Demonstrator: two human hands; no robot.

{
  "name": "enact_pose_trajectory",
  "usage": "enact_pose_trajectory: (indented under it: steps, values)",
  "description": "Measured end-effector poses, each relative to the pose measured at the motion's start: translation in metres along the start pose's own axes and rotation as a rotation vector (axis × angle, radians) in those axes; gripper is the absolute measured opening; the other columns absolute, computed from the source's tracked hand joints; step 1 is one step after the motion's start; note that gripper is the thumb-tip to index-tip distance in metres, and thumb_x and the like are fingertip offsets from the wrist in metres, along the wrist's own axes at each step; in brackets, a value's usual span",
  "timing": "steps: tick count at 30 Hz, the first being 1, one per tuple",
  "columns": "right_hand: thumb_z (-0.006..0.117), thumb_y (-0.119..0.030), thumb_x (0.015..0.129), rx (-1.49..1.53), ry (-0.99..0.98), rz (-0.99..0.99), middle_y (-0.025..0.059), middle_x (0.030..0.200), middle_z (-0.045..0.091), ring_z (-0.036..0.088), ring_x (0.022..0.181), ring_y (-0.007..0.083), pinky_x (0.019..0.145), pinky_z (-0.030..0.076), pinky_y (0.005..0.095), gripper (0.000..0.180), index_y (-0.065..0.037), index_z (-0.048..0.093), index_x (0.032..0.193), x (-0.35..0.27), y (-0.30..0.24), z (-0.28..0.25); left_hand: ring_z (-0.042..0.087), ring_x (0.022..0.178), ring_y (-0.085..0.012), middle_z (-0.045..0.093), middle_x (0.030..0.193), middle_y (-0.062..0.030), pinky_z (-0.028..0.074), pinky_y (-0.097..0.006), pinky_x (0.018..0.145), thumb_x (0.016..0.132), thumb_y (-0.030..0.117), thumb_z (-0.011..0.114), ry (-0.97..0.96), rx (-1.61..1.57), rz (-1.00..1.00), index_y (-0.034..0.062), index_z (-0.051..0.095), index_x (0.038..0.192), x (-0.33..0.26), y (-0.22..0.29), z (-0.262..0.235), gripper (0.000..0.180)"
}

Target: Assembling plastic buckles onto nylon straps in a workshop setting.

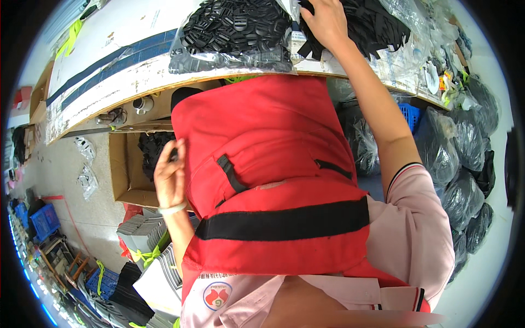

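Observation:
My right hand (327, 24) reaches over the bench onto a pile of black webbing straps (377, 27). Its thumb shows, but the fingertips run past the top edge of the view. Beside the straps, a clear plastic bag holds a heap of black plastic buckles (235, 27). My left hand (170, 177) is raised next to my red apron (262, 126), above an open cardboard box (123, 169) with black pieces (156, 150) inside. The left thumb and fingers are closed together. A small dark patch shows between them, too small to name.
The white-topped workbench (136, 27) crosses the far side, its edge close to my body. Full plastic bags (465, 180) are heaped at the right, near a blue crate (409, 116). Grey stacked pieces (143, 232) with yellow-green ties lie at the left.

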State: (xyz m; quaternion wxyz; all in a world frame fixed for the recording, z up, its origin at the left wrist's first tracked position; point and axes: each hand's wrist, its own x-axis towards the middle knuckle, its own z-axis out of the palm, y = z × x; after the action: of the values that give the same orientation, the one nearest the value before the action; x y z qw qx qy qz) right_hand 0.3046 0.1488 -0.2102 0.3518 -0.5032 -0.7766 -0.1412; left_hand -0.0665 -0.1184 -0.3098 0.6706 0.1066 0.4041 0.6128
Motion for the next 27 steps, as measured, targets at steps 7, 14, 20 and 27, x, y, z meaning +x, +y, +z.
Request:
enact_pose_trajectory:
  steps: [7,14,20,27]
  values:
    - [0.063,-0.012,0.082,0.202,0.122,-0.03,0.0136,0.087,0.065,0.06,0.087,0.0333,0.08,0.047,0.0406,0.011,-0.002,0.067,0.086,0.017,-0.001,0.007,0.055,0.118,-0.0311,0.056,0.125,-0.0184,0.042,-0.04,0.106,0.091,-0.008,0.049,-0.211,0.119,-0.058,-0.0077,0.05,0.125,0.018,-0.029,0.072,0.033]
    - [0.061,-0.005,0.088,0.702,-0.069,0.156,0.0034,0.079,0.055,0.052,0.07,0.0131,0.068,0.044,0.0264,0.004,-0.004,0.061,0.091,-0.025,-0.107,-0.043,0.047,0.128,-0.0333,0.049,0.134,-0.0224,0.036,-0.04,0.111,0.086,-0.014,0.046,-0.369,0.112,-0.041,-0.0091,0.047,0.129,0.02,-0.028,0.079,0.043]
    - [0.055,-0.013,0.096,1.266,-0.9,0.548,0.0004,0.076,0.06,0.055,0.065,0.0043,0.054,0.044,0.0212,0.014,-0.001,0.059,0.101,-0.095,-0.139,-0.029,0.069,0.09,-0.0272,0.067,0.101,-0.0181,0.058,-0.036,0.081,0.096,0.004,0.053,-0.179,0.308,-0.049,-0.0082,0.058,0.113,0.02,-0.039,0.089,0.022]
    - [0.057,-0.017,0.094,1.338,-1.083,0.655,0.0043,0.07,0.064,0.055,0.053,0.0065,0.048,0.044,0.0205,0.019,0.001,0.058,0.09,-0.108,-0.164,-0.027,0.067,0.07,-0.0148,0.069,0.084,-0.0107,0.056,-0.024,0.065,0.089,0.0,0.063,-0.07,0.42,0.115,-0.006,0.066,0.102,0.015,-0.047,0.091,0.015]
